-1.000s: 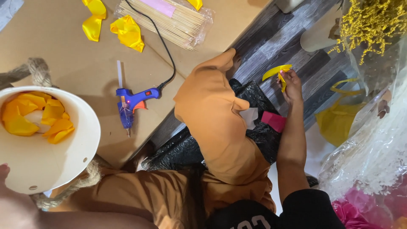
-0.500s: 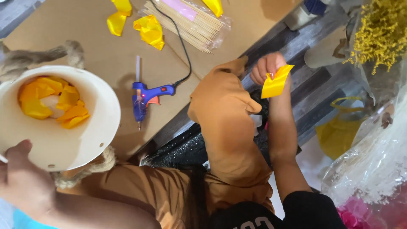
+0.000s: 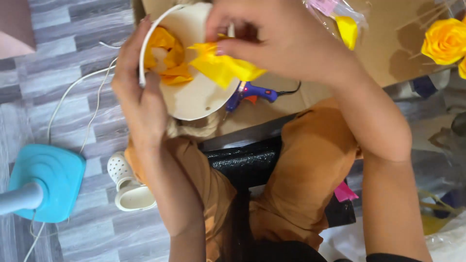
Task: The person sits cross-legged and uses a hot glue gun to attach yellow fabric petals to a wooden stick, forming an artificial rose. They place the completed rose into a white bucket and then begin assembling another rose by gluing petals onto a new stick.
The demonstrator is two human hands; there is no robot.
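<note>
My left hand grips the rim of a white round bowl and holds it tilted in front of me. Inside the bowl lie several yellow-orange paper petals. My right hand is closed on a crumpled yellow paper piece right over the bowl's opening. Under the bowl, a blue glue gun with an orange trigger rests on a brown cardboard sheet.
A yellow paper rose lies at the upper right of the cardboard, beside a clear bag with yellow and pink pieces. A blue fan base, white cords and a white clog sit on the grey plank floor. My orange-clad knees are below.
My right hand has carried the yellow paper from the far right over to the bowl. My left hand has lifted the bowl up close and the view has swung left.
</note>
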